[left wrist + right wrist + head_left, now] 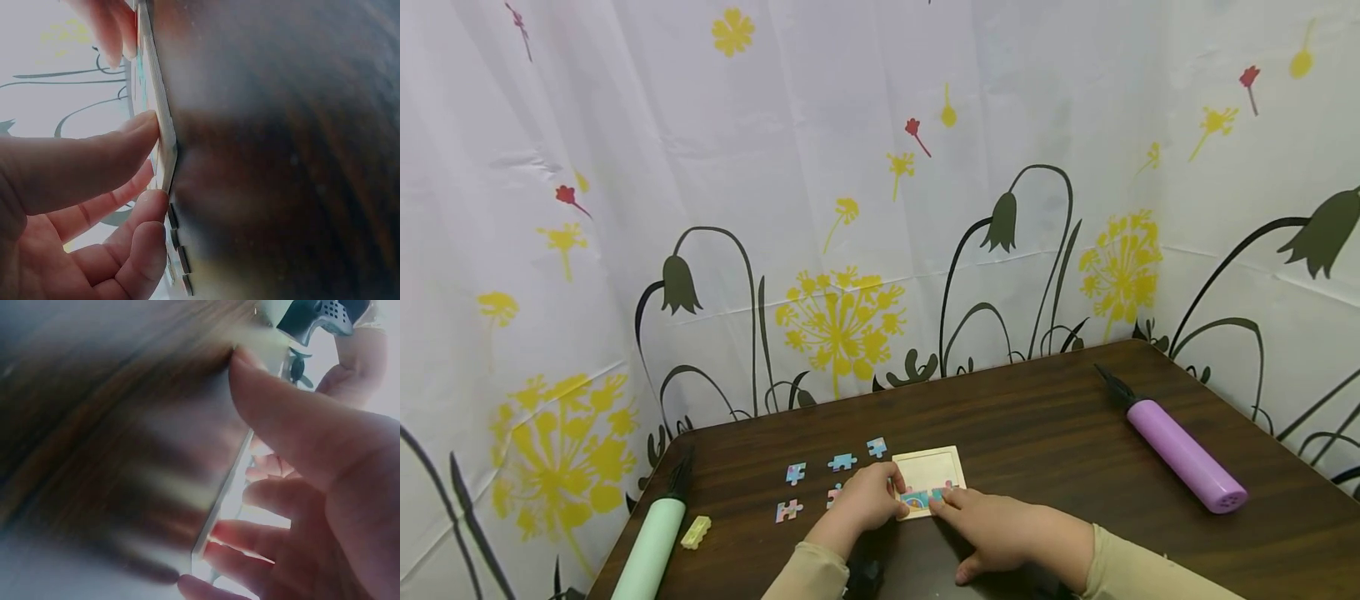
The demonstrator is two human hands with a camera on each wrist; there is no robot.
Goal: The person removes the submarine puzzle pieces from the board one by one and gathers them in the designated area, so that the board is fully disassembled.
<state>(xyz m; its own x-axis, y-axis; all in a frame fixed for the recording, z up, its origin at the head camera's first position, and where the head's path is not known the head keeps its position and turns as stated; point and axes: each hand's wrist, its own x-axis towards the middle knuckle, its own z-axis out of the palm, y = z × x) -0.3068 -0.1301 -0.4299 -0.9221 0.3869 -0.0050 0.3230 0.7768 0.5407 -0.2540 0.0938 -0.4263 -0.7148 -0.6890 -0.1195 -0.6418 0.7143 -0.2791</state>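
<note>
A light wooden puzzle tray (928,461) lies on the table, with colourful jigsaw pieces (917,499) along its near part. My left hand (867,498) grips the tray's near left corner; its thumb rests at the near edge and its other fingers curl by the left side, as the left wrist view shows. My right hand (992,525) lies over the tray's near right side. Its extended fingers touch the pieces and tray edge, while the thumb (269,387) reaches down to the table. The right palm partly hides the tray's right corner.
Several loose jigsaw pieces (842,462) lie left of the tray on the dark wooden table (1022,400). Further left are a small yellow block (696,532) and a mint-green hand pump (652,550). A purple hand pump (1186,454) lies at the right. A flowered curtain (850,208) hangs behind.
</note>
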